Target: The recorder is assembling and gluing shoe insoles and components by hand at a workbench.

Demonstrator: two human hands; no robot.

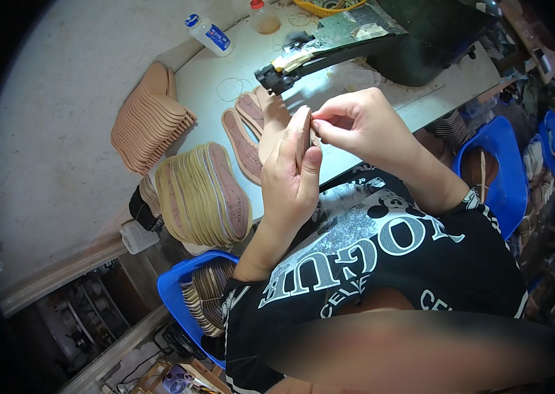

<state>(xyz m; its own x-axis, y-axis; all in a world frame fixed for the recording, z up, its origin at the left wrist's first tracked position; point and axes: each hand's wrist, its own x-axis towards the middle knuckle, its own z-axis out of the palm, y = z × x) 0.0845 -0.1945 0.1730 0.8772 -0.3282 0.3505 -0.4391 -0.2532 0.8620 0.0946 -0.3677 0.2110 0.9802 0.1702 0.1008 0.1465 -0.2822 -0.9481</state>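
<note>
In front of my chest, my left hand [288, 174] is closed around a tan shoe insole [306, 136], which shows almost edge-on. My left thumb presses its near face while the fingers lie along the other side. My right hand [359, 121] comes from the right with thumb and forefinger pinched at the insole's upper edge. Any small piece between those fingertips is too small to make out. Just left of my hands, several loose insoles [244, 150] lie on the white table [208, 85], partly hidden by my left hand.
Beyond my hands reaches the dark arm of a machine [340, 46]. Left are a yellow-edged insole stack [202, 190] and stacked tan pieces [146, 121]. A blue-capped bottle [210, 36], a red-capped bottle [264, 20] and a yellow basket [330, 8] stand behind. Blue bins [510, 180] flank me.
</note>
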